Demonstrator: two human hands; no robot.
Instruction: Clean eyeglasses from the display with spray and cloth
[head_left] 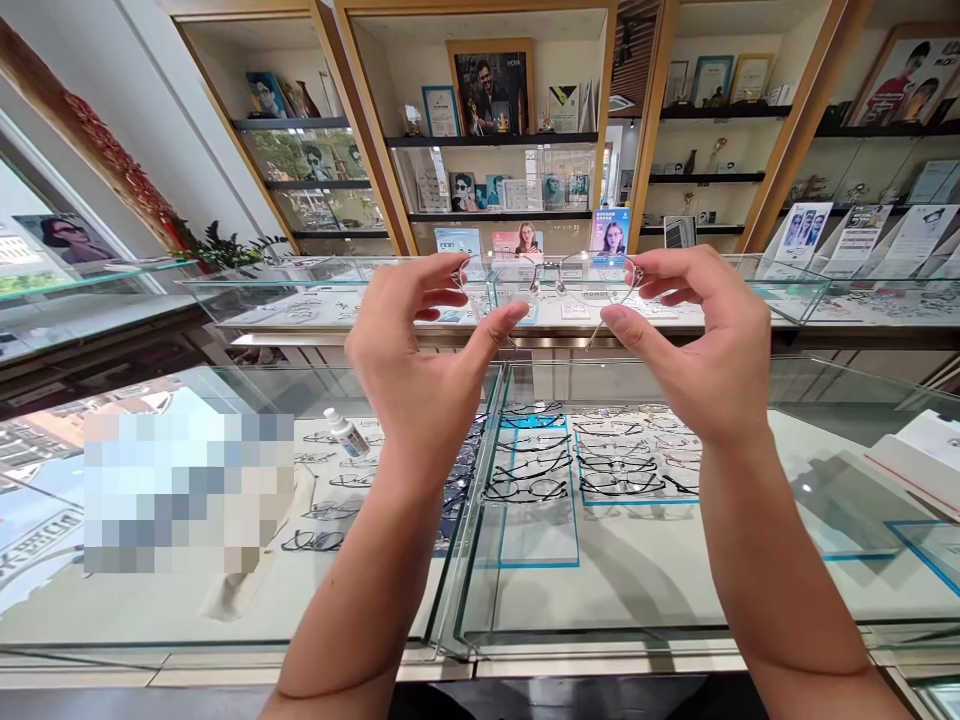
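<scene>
A pair of thin-rimmed eyeglasses (548,264) is held up between my two hands, above the glass display counter. My left hand (424,340) pinches one end of the frame near the hinge, its thumb low beside the lens. At the opposite end, my right hand (701,330) grips the other hinge between fingers and thumb. The lenses are clear, and the temples seem to point down toward me. Both forearms reach over the counter.
Rows of eyeglasses (532,465) lie inside the glass display case (600,610) below my hands. A white bottle (346,433) stands on the left glass top. Further off are another glass counter (300,285), upright leaflets (802,240) and wall shelves (491,140).
</scene>
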